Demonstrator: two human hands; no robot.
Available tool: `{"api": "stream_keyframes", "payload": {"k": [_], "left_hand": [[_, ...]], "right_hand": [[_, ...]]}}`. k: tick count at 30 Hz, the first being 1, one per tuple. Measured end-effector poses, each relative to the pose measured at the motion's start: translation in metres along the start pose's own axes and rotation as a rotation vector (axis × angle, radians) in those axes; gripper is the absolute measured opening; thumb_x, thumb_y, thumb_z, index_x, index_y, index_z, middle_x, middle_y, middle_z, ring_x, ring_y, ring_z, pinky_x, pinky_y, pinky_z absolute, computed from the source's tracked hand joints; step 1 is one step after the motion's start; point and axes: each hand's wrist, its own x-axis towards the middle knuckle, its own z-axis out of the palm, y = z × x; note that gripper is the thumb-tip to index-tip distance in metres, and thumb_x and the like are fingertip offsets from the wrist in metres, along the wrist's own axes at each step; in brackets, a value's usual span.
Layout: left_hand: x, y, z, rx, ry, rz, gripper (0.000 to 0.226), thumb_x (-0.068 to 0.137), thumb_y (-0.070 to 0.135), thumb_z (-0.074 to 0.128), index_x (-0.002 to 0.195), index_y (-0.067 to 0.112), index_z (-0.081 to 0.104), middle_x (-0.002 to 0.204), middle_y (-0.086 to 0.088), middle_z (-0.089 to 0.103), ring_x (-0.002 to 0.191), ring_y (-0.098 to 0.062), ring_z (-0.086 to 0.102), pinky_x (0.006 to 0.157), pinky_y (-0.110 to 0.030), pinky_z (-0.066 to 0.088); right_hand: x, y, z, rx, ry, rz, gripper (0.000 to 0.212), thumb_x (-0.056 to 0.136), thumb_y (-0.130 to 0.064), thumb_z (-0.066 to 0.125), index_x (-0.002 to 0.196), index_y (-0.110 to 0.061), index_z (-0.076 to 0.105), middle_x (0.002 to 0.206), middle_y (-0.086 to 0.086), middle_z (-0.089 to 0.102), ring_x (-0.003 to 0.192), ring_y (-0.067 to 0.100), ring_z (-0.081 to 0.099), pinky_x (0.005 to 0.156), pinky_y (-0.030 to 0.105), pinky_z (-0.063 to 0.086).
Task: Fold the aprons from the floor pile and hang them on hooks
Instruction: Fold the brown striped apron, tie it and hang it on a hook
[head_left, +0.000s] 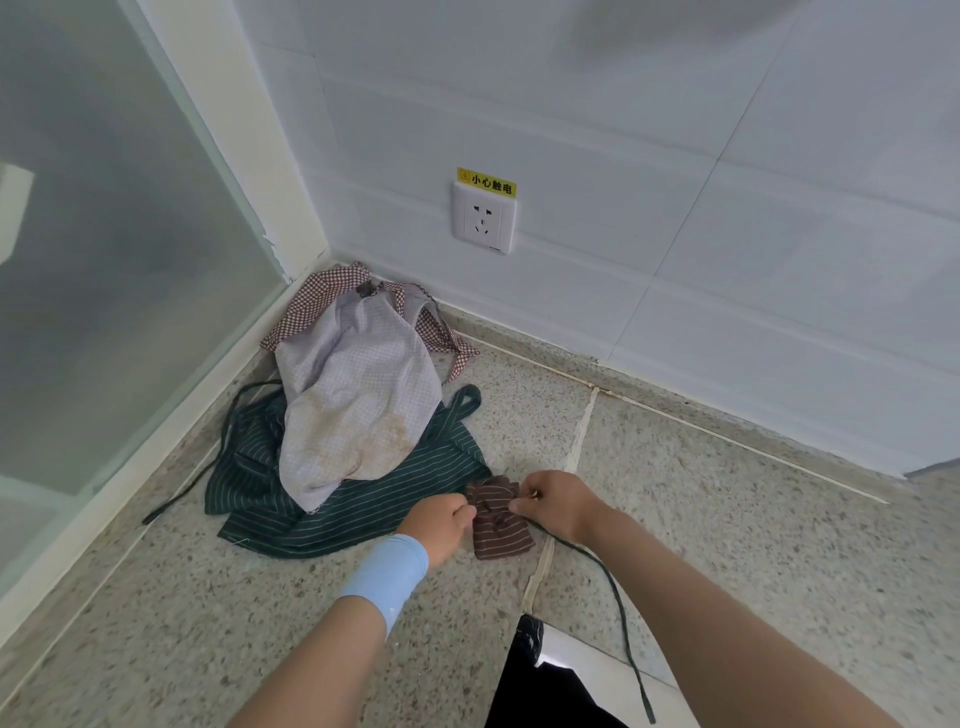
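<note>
White tiled wall (597, 104), socket (483, 216), speckled floor (727, 519)

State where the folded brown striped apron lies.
Head view, below centre: the brown striped apron lies on the floor between the left hand and right hand, beside the green striped apron.

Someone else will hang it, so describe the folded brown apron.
Find the wall socket with the yellow label. Below it lies the apron pile; at its near right edge sits the only small folded bundle, brown with thin pale stripes.
</note>
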Motion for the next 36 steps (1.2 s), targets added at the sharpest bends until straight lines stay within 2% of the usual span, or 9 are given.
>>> {"api": "stream_keyframes", "payload": {"k": [4,7,9,13,17,24,28,32,36], "left_hand": [[-0.001,0.009,0.002,-0.042,-0.044,-0.016,0.025,0.1,0.013,0.036,0.088,0.018,0.057,0.088,0.002,0.059,0.069,-0.011,0.049,0.057,-0.024,0.035],[0.001,0.013,0.011,-0.033,-0.021,-0.066,0.036,0.091,0.042,0.047,0.064,0.02,0.038,0.065,0.003,0.04,0.061,-0.017,0.038,0.059,-0.031,0.027],[0.002,0.009,0.016,-0.134,0.057,-0.072,0.051,0.087,0.054,0.055,0.057,0.021,0.031,0.055,0.005,0.033,0.056,-0.016,0.037,0.056,-0.031,0.025],[0.003,0.0,0.02,-0.563,0.143,-0.127,0.043,0.085,0.05,0.065,0.063,0.015,0.052,0.066,-0.006,0.055,0.065,-0.019,0.054,0.064,-0.032,0.038],[0.0,-0.009,0.02,-0.704,0.13,-0.155,0.032,0.086,0.04,0.069,0.073,0.011,0.068,0.079,-0.012,0.07,0.075,-0.019,0.062,0.071,-0.032,0.046],[-0.006,-0.011,0.021,-0.497,0.228,-0.078,0.047,0.094,0.032,0.06,0.059,0.017,0.032,0.052,0.005,0.029,0.055,-0.015,0.032,0.059,-0.028,0.025],[-0.012,-0.014,0.016,0.034,0.219,0.173,0.038,0.102,0.036,0.043,0.068,0.019,0.042,0.072,0.005,0.042,0.065,-0.012,0.042,0.059,-0.028,0.033],[-0.009,-0.002,0.02,0.258,0.233,0.51,0.026,0.105,0.027,0.038,0.099,0.014,0.059,0.111,0.008,0.043,0.102,-0.008,0.043,0.085,-0.025,0.046],[-0.001,0.014,0.022,0.25,0.129,0.472,0.025,0.105,0.022,0.036,0.102,0.015,0.06,0.111,0.007,0.048,0.101,-0.01,0.049,0.084,-0.034,0.05]], "right_hand": [[0.002,-0.001,0.001,-0.137,-0.057,-0.021,0.02,0.094,-0.037,0.066,0.088,-0.018,0.069,0.087,-0.001,0.064,0.086,0.015,0.059,0.066,0.024,0.042],[0.001,-0.009,0.005,-0.262,-0.065,-0.036,0.031,0.1,-0.036,0.052,0.089,-0.011,0.066,0.091,0.005,0.064,0.09,0.022,0.06,0.072,0.03,0.045],[0.0,-0.012,0.005,-0.148,-0.042,-0.022,0.034,0.101,-0.039,0.047,0.083,-0.014,0.063,0.085,0.003,0.064,0.081,0.018,0.06,0.067,0.029,0.044],[0.001,-0.013,0.007,0.19,-0.027,0.025,0.037,0.097,-0.042,0.058,0.07,-0.017,0.061,0.067,-0.002,0.061,0.062,0.01,0.055,0.058,0.022,0.042],[0.0,0.004,0.003,0.245,-0.033,0.035,0.041,0.096,-0.043,0.062,0.064,-0.017,0.055,0.06,-0.006,0.048,0.058,0.01,0.046,0.059,0.025,0.038],[-0.002,0.019,0.006,0.118,0.039,0.047,0.048,0.095,-0.046,0.062,0.062,-0.016,0.045,0.061,-0.002,0.043,0.058,0.011,0.043,0.056,0.027,0.036],[-0.001,0.018,0.007,0.144,0.053,0.088,0.05,0.087,-0.051,0.07,0.058,-0.018,0.046,0.056,-0.003,0.042,0.054,0.012,0.042,0.055,0.028,0.034],[0.003,0.008,0.006,-0.015,0.099,0.096,0.047,0.088,-0.049,0.068,0.058,-0.018,0.05,0.058,-0.004,0.05,0.056,0.012,0.047,0.052,0.027,0.037],[-0.002,-0.002,0.009,-0.171,0.153,0.096,0.034,0.088,-0.044,0.066,0.072,-0.017,0.056,0.068,-0.002,0.056,0.063,0.013,0.051,0.052,0.025,0.039]]}}
